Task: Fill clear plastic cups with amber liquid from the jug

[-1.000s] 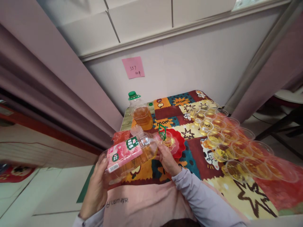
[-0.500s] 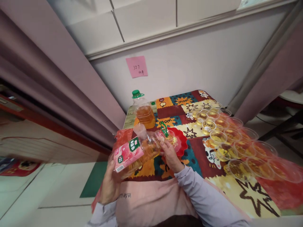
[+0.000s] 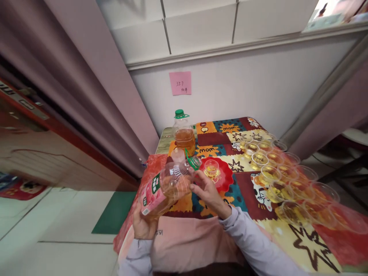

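A large clear juice bottle point(image 3: 168, 186) with a pink label and a green ring at its neck lies tilted across my hands, its mouth up to the right. My left hand point(image 3: 145, 226) is wrapped round its base. My right hand point(image 3: 208, 191) is at the upper side near the neck, fingertips against the bottle. Some amber liquid lies inside it. Just beyond the mouth, a red scalloped plate point(image 3: 227, 180) carries one clear plastic cup point(image 3: 212, 168) with yellow liquid in it.
Behind stands a second juice bottle point(image 3: 184, 138) with a green cap, partly full. Several clear cups point(image 3: 270, 173) of yellow liquid crowd the right side of the patterned mat point(image 3: 247, 191). A pink note point(image 3: 180, 83) is stuck to the wall, and a curtain point(image 3: 115, 96) hangs at left.
The bottle's neck has drawn back from over the cup on the red plate, and the bottle is tipped less. My right hand has loosened slightly along it. The view has shifted left.
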`<state>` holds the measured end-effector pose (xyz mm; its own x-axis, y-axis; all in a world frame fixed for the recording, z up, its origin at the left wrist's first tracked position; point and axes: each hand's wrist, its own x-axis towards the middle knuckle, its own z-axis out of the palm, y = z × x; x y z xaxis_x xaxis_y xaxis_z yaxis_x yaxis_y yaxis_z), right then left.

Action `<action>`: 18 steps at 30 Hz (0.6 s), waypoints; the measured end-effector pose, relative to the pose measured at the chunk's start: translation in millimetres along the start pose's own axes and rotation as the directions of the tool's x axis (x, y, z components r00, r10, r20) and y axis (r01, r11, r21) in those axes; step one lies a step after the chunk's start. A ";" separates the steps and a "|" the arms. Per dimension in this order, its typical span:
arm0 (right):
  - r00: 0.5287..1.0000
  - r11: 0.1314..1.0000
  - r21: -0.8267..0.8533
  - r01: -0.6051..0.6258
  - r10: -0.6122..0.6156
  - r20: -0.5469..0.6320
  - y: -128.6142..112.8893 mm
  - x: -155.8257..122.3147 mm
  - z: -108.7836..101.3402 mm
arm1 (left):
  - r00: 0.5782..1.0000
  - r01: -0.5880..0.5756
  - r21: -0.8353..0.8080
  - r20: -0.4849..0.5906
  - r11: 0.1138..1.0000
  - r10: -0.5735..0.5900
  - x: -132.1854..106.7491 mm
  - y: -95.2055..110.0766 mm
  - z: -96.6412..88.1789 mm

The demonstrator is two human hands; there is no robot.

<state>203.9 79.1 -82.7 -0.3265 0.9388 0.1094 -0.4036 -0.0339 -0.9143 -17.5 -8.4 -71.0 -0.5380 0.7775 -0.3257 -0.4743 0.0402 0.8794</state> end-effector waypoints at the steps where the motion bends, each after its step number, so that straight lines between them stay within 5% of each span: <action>1: 1.000 0.998 -0.067 0.016 -0.014 0.022 -3.0 -3.5 -0.5 | 1.000 -0.002 -0.034 -0.020 0.999 0.001 2.4 -2.7 -4.2; 4: 0.992 0.927 -0.354 0.123 -0.120 0.028 -13.8 -12.8 -13.8 | 0.999 -0.004 -0.114 -0.046 0.993 -0.001 8.2 -10.8 -16.7; 9: 0.947 0.597 -0.765 0.240 -0.317 0.050 -39.4 -1.8 -64.4 | 0.999 0.019 -0.172 0.048 0.985 -0.011 7.6 -12.8 -24.5; 13: 0.965 0.286 -0.948 0.141 -0.253 0.067 -53.2 26.8 -95.5 | 0.998 0.041 -0.196 0.047 0.980 -0.033 5.2 -9.4 -25.2; 18: 0.997 -0.009 -0.998 0.067 -0.042 0.067 -56.0 50.1 -91.3 | 0.996 0.088 -0.242 0.015 0.966 -0.087 15.9 -13.5 -40.1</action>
<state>288.2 159.3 -61.6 -0.3658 0.9143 0.1737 0.8347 0.4048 -0.3732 -47.6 -21.8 -101.9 -0.4846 0.7802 -0.3955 -0.6743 -0.0452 0.7371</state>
